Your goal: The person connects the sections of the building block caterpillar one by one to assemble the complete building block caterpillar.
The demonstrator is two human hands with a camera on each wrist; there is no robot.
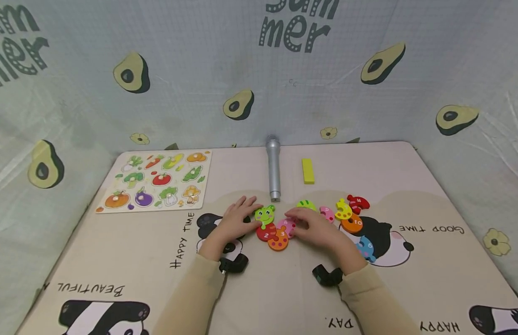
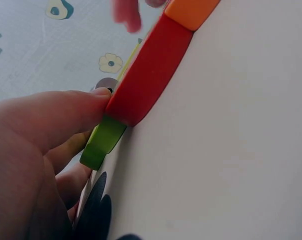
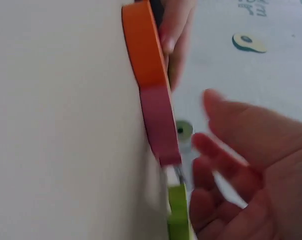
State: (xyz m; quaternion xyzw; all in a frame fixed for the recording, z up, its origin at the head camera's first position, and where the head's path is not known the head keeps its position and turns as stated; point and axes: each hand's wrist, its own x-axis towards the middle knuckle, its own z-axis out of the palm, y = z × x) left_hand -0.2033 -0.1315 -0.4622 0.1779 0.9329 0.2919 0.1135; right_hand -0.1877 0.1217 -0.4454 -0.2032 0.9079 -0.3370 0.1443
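Note:
My left hand (image 1: 234,225) holds the green smiling caterpillar-head puzzle piece (image 1: 265,214) at its left side, index finger at the top and thumb low beside the red number piece (image 1: 265,232). An orange number piece (image 1: 279,241) and a pink spotted piece (image 1: 286,226) continue the row to the right. Over the pink piece's right side hovers my right hand (image 1: 315,225), fingers loosely bent; the right wrist view has its blurred fingers apart from the pieces, nothing between them. A green striped piece (image 1: 306,204) shows partly behind this hand.
Farther right lie pink (image 1: 327,213), yellow (image 1: 343,209), red (image 1: 358,204), orange (image 1: 352,223) and blue (image 1: 365,247) pieces. A silver microphone (image 1: 274,170) and a yellow block (image 1: 308,171) lie behind. A vegetable puzzle board (image 1: 148,204) occupies the table's back left.

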